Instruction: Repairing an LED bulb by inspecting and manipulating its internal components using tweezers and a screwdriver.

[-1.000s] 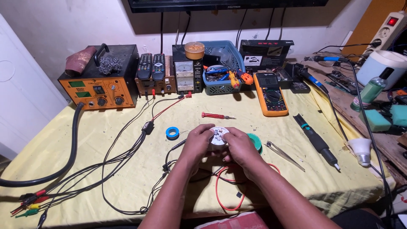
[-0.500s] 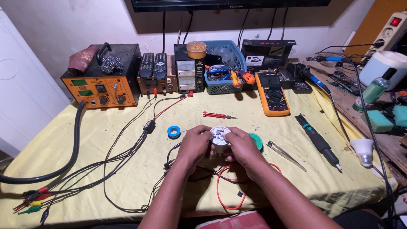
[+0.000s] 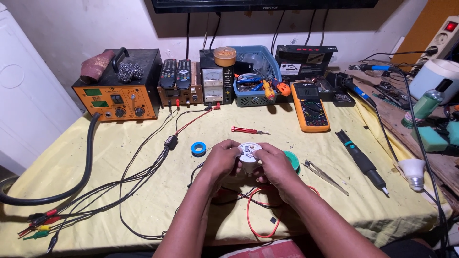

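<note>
White round plastic bulb housing [image 3: 249, 154] with its circuit board facing up sits clasped between the left hand [image 3: 221, 160] and right hand [image 3: 275, 165], above the yellow tablecloth [image 3: 143, 210], near a blue tape roll [image 3: 199, 148].

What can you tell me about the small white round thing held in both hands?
The white round part looks like plastic, perhaps a lamp body with its cover off. Its flat circular face points up and carries a few small dark components. The left hand and right hand grip it from either side, above the yellow cloth, so its lower part is mostly hidden.
</note>
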